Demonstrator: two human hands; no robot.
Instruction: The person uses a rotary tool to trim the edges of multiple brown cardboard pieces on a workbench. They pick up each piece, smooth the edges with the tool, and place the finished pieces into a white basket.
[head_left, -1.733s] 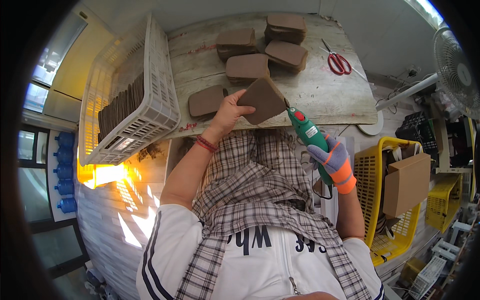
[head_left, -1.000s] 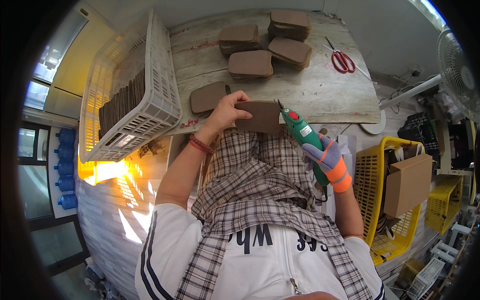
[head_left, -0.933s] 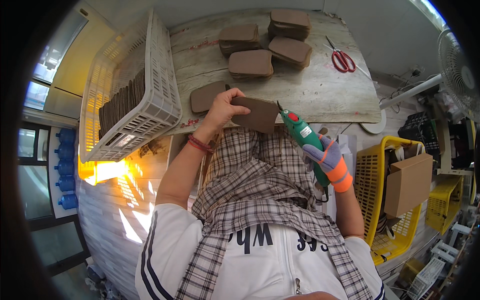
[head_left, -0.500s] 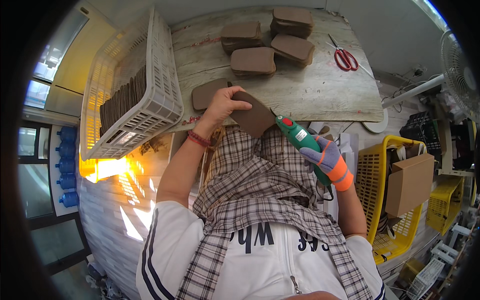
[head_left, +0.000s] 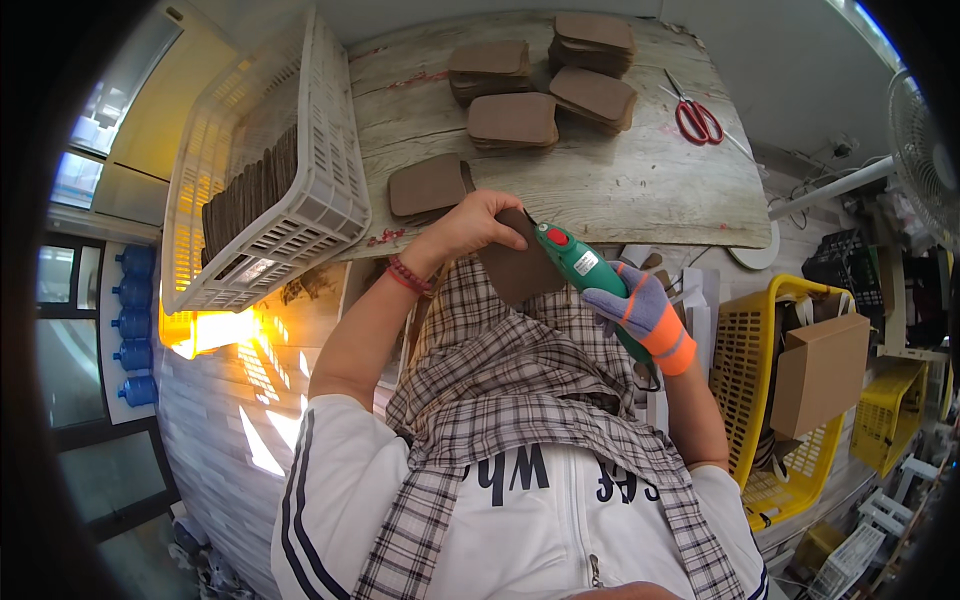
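Head view: the left hand (head_left: 482,222) pinches a brown pad (head_left: 520,272) by the worktop (head_left: 640,185); its long side slants down and right from the fingers (head_left: 511,238). The right hand (head_left: 643,308) grips a green tool (head_left: 577,262), its tip maybe touching the pad.

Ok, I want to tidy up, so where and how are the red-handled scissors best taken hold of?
Probably best by the red loop handles, coming from the near edge of the table: the scissors lie with those handles toward that edge and their blades pointing away, which puts the tips farthest off.
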